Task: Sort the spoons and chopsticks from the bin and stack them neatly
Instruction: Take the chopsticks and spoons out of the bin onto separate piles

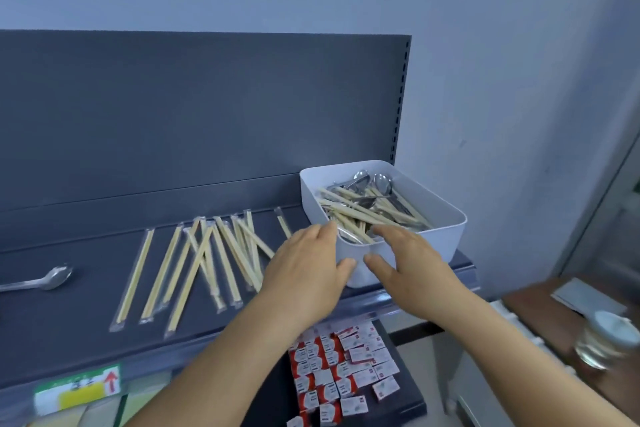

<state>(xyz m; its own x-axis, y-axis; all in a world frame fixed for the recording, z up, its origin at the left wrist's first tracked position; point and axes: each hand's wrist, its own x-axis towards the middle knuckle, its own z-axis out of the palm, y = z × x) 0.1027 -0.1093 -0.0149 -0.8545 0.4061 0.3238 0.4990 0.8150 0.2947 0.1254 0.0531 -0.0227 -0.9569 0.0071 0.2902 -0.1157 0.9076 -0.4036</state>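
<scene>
A white plastic bin (446, 229) stands at the right end of a dark grey shelf (86, 308). It holds a jumble of wrapped wooden chopsticks (360, 208) and metal spoons (382, 182). Both hands reach over the bin's near rim. My left hand (308, 267) has its fingertips at the bin's near left corner. My right hand (405, 260) hovers at the near edge with fingers spread. Neither hand holds anything. Several wrapped chopstick pairs (204, 263) lie loosely on the shelf to the left. One spoon (45, 281) lies at the far left.
The shelf's grey back panel (207, 107) rises behind, a pale wall beyond. Below the shelf lie many small red-and-white packets (343, 367). A brown table at the right carries a glass jar (606, 340). A green and yellow label (79, 388) sits on the shelf front.
</scene>
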